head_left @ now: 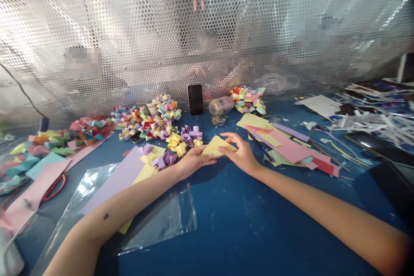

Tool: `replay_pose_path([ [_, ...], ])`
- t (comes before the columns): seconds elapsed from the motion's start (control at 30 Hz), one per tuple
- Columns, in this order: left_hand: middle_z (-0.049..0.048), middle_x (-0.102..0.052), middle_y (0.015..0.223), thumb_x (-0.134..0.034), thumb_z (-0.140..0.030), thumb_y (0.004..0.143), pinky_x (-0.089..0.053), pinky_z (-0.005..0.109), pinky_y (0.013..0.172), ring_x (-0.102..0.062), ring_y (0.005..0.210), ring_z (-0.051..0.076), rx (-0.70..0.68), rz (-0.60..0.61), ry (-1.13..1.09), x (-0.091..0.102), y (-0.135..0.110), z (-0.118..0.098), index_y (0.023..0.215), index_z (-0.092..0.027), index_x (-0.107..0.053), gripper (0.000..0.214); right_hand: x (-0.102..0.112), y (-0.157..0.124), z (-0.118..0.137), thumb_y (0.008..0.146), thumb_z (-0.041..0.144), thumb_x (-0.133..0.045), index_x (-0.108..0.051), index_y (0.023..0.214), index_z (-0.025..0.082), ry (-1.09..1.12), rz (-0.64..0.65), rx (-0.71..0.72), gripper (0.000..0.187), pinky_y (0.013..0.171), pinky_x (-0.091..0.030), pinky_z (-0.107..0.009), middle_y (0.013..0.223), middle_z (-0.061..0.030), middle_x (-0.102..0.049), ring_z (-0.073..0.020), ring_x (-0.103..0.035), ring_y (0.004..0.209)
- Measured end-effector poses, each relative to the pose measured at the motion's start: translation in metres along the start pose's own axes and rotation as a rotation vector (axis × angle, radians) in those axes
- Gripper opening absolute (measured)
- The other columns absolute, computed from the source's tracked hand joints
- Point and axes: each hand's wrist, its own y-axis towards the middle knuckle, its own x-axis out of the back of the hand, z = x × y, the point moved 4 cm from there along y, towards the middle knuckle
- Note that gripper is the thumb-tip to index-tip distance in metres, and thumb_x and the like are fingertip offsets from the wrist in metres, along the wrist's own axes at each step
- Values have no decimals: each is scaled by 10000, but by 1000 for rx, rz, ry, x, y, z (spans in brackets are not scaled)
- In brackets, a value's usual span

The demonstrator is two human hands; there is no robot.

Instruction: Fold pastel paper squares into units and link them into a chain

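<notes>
Blue table [246, 224] (paper sheets [284, 144], phone [196, 99])

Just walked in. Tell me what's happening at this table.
A person sits at a blue table and holds a yellow paper piece between both hands: left hand at its near edge, right hand pinching its right side. Folded paper stars lie piled behind, with coloured sheets to the right and a phone propped against the perforated screen.

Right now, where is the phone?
In the head view the phone stands upright at the back centre of the blue table, against the perforated screen, between folded paper stars and a clear jar.
</notes>
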Motion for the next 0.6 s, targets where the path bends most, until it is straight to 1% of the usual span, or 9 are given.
replay_pose_path([
  [0.2, 94, -644, 1117, -643, -107, 760, -463, 302, 914, -603, 1038, 205, -2, -23, -8, 1, 0, 0, 1090, -140, -633, 331, -1, 0, -1, 770, 313, -640, -518, 1093, 212, 3, 2, 11, 360, 741, -458, -309, 778, -3, -613, -176, -608, 772],
  [0.6, 67, -656, 1032, -605, -46, 759, -512, 206, 794, -628, 902, 132, -2, -49, -30, 4, 2, 2, 1059, -132, -644, 315, -3, -1, -2, 769, 314, -640, -520, 1085, 213, 1, 13, 23, 353, 736, -455, -301, 785, -5, -612, -168, -593, 757],
])
